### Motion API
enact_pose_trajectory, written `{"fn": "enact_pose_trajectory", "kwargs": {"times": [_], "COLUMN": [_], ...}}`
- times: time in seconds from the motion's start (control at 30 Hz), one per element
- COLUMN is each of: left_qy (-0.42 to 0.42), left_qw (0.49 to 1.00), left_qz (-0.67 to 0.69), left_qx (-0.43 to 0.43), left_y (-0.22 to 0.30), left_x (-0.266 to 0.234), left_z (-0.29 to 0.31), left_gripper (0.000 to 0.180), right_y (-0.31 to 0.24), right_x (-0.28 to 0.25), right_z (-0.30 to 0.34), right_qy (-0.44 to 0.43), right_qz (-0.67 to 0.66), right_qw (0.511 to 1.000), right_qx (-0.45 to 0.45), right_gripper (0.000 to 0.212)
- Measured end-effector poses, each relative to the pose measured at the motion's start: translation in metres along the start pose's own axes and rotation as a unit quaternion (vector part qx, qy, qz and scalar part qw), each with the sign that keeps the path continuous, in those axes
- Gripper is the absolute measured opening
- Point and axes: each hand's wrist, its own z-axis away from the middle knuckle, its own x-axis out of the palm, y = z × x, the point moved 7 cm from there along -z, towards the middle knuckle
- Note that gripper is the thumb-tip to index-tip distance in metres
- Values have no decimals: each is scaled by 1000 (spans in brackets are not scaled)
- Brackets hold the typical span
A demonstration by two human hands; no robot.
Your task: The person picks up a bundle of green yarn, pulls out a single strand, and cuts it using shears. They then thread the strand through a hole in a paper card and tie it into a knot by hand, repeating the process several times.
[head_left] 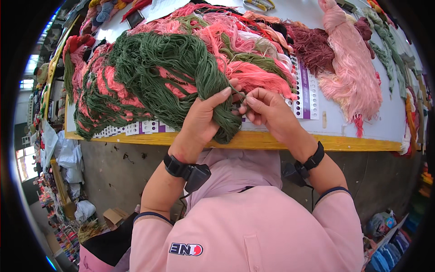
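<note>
A big tangled hank of dark green yarn (158, 59) spreads over pink yarn on the table, its near end bunched close to the front edge. My left hand (202, 115) is closed round that bunched end, thumb on top. Just to the right, my right hand (267, 106) pinches a few green strands between thumb and fingertips, drawn out from the bunch. Coral pink yarn (260, 72) lies right behind my right hand. Both wrists carry black straps with small dark boxes.
White and purple cards with punched holes (308, 95) lie under the yarn. A pale pink hank (349, 59) and a maroon hank (312, 45) lie to the right. The table has a yellow front edge (335, 143). White plastic bags (68, 154) hang at the left.
</note>
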Motion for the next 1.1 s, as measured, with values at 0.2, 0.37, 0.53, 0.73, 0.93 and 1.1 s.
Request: {"fn": "enact_pose_trajectory", "kwargs": {"times": [0.2,0.37,0.53,0.73,0.93,1.1], "left_qy": [18,22,30,41,-5,-27], "left_qw": [998,998,996,995,993,999], "left_qz": [-54,-55,-68,-81,-109,-14], "left_qx": [27,34,43,40,32,-26], "left_y": [-1,-2,0,0,-2,-3], "left_x": [9,10,12,12,8,6], "left_z": [1,2,4,5,3,2], "left_gripper": [48,50,48,47,45,47], "right_y": [-4,-4,-2,-1,-4,-5], "right_x": [4,4,2,3,4,1], "right_z": [8,9,9,9,10,8], "right_qy": [17,26,15,12,26,24], "right_qz": [86,82,78,72,71,104], "right_qw": [995,995,996,996,996,993], "right_qx": [-41,-47,-49,-51,-46,-40], "right_gripper": [16,17,16,16,17,13]}}
